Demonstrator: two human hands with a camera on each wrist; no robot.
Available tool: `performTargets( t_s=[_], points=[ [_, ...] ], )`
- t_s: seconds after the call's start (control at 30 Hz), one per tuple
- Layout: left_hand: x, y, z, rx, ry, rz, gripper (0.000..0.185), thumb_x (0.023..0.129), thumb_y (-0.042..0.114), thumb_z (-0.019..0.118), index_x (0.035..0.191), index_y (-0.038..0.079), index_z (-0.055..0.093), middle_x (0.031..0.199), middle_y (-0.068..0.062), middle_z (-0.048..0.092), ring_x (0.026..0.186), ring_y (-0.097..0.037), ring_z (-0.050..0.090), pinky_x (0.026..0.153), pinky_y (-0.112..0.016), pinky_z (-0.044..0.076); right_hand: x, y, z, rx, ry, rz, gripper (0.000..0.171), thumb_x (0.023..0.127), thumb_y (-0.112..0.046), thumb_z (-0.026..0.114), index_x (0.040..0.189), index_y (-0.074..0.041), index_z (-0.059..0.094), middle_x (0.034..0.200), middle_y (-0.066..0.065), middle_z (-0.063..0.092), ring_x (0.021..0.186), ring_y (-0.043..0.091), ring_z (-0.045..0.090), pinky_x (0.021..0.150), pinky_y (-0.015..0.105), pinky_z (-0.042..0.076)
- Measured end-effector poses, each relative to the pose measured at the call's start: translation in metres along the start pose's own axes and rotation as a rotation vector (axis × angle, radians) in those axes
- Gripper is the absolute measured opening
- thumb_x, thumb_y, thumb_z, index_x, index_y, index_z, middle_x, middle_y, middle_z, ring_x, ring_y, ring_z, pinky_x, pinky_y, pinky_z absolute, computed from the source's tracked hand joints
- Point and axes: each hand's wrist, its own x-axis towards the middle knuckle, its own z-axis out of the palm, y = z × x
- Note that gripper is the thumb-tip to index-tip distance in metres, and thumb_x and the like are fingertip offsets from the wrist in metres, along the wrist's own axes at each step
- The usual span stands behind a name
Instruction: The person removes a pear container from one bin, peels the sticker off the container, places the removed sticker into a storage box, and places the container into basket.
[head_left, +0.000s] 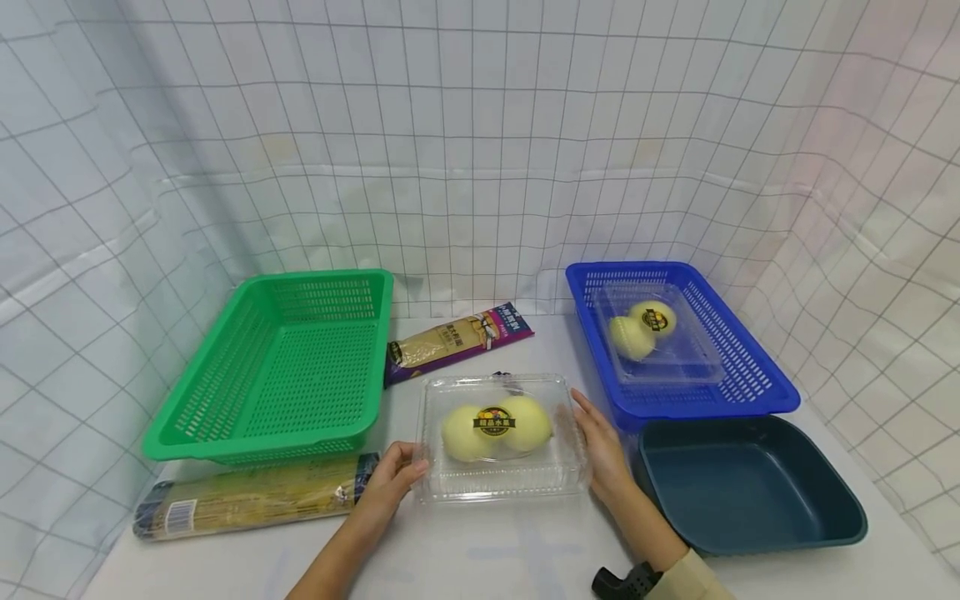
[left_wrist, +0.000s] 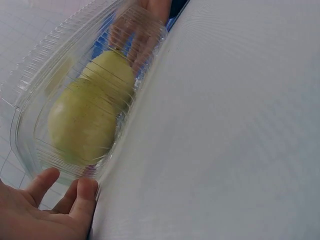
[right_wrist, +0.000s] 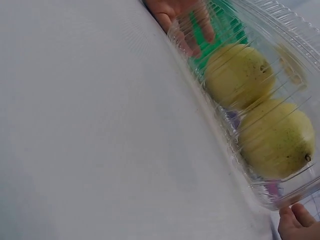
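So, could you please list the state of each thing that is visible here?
Clear fruit box: closed, held at both ends.
Left hand: gripping it.
Right hand: gripping it.
Green basket: empty.
Blue basket: holds second fruit box.
Dark tub: empty.

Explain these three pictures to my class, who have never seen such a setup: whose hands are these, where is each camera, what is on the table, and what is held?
There is no machine here: a person works with two bare hands. The large picture comes from a camera on the person's head; the two close-ups come from cameras on the wrists. The left hand and right hand grip the ends of a clear plastic box holding two yellow-green pears. On the white table stand an empty green plastic basket, a blue plastic basket holding a second clear box of pears, and a dark teal tub. Two packets of dried noodles lie nearby, one purple-ended, one by the table's front edge.
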Motion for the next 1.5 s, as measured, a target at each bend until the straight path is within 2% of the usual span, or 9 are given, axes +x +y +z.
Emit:
performTargets(
  t_s=[0.2,0.37,0.47,0.63,0.73,1.0,1.2,1.37,1.5],
  points=[
    [0.001,0.000,-0.002,0.007,-0.002,0.000,0.033,0.096,0.018,0.052,0.119,-0.005,0.048,0.120,-0.017,0.054,0.104,-0.018,0.051,0.097,-0.046,0.039,-0.002,-0.007,0.005,-0.065,0.061,0.040,0.049,0.103,-0.024,0.048,0.145,0.001,0.041,0.149,0.019,0.040,0.129,0.023,0.042,0.090,0.020,0.043],
    [0.001,0.001,-0.002,0.012,-0.002,-0.001,0.032,0.096,0.018,0.051,0.118,-0.004,0.048,0.121,-0.017,0.054,0.106,-0.019,0.051,0.098,-0.047,0.039,-0.007,-0.015,0.011,-0.047,0.084,0.056,0.050,0.104,-0.024,0.044,0.142,0.008,0.041,0.142,0.022,0.046,0.114,0.016,0.052,0.088,0.023,0.046],
    [0.001,0.001,-0.001,0.014,-0.002,-0.001,0.033,0.095,0.019,0.052,0.118,-0.004,0.048,0.122,-0.017,0.054,0.106,-0.020,0.051,0.098,-0.047,0.039,-0.009,-0.023,0.013,-0.057,0.085,0.041,0.050,0.105,-0.023,0.040,0.142,0.011,0.038,0.141,0.025,0.046,0.117,0.021,0.052,0.098,0.032,0.042],
    [0.001,0.001,-0.002,0.012,0.000,-0.006,0.033,0.094,0.019,0.053,0.118,-0.004,0.048,0.122,-0.017,0.054,0.106,-0.019,0.051,0.094,-0.041,0.040,-0.014,-0.040,0.013,-0.191,0.035,-0.059,0.052,0.105,-0.020,0.041,0.144,0.013,0.033,0.148,0.029,0.034,0.138,0.038,0.030,0.114,0.049,0.021],
    [0.002,0.001,-0.002,0.015,0.000,-0.006,0.034,0.094,0.020,0.053,0.118,-0.003,0.048,0.122,-0.016,0.054,0.106,-0.019,0.051,0.093,-0.040,0.041,-0.019,-0.049,0.014,-0.334,0.014,-0.146,0.050,0.104,-0.019,0.046,0.144,0.009,0.036,0.149,0.027,0.033,0.140,0.039,0.026,0.114,0.051,0.019],
    [0.002,0.000,-0.001,0.018,0.005,-0.015,0.035,0.093,0.021,0.054,0.118,-0.003,0.048,0.122,-0.016,0.054,0.105,-0.019,0.051,0.090,-0.038,0.042,-0.031,-0.059,0.027,-0.607,-0.050,-0.456,0.041,0.097,-0.012,0.060,0.132,0.007,0.052,0.140,0.026,0.047,0.134,0.039,0.038,0.108,0.050,0.032],
    [0.000,0.000,0.000,0.012,0.007,-0.017,0.035,0.094,0.021,0.054,0.118,-0.004,0.048,0.122,-0.016,0.053,0.105,-0.020,0.051,0.088,-0.036,0.042,-0.033,-0.059,0.038,-0.760,-0.098,-0.574,0.039,0.094,-0.018,0.064,0.127,0.001,0.059,0.137,0.019,0.053,0.130,0.039,0.044,0.102,0.060,0.035],
    [0.000,-0.001,0.000,0.013,0.004,-0.014,0.036,0.094,0.022,0.055,0.118,-0.003,0.048,0.122,-0.015,0.054,0.107,-0.020,0.052,0.091,-0.038,0.042,-0.030,-0.059,0.046,-0.840,-0.091,-0.590,0.030,0.089,-0.019,0.071,0.113,-0.002,0.068,0.110,0.009,0.064,0.104,0.029,0.057,0.088,0.051,0.046],
    [0.001,-0.001,0.000,0.013,0.006,-0.003,0.036,0.093,0.023,0.055,0.118,-0.003,0.049,0.122,-0.015,0.054,0.107,-0.020,0.053,0.092,-0.038,0.042,-0.026,-0.058,0.052,-0.907,-0.088,-0.597,0.019,0.085,-0.017,0.076,0.098,-0.005,0.072,0.087,0.000,0.059,0.083,0.018,0.052,0.074,0.037,0.045]
  ],
)
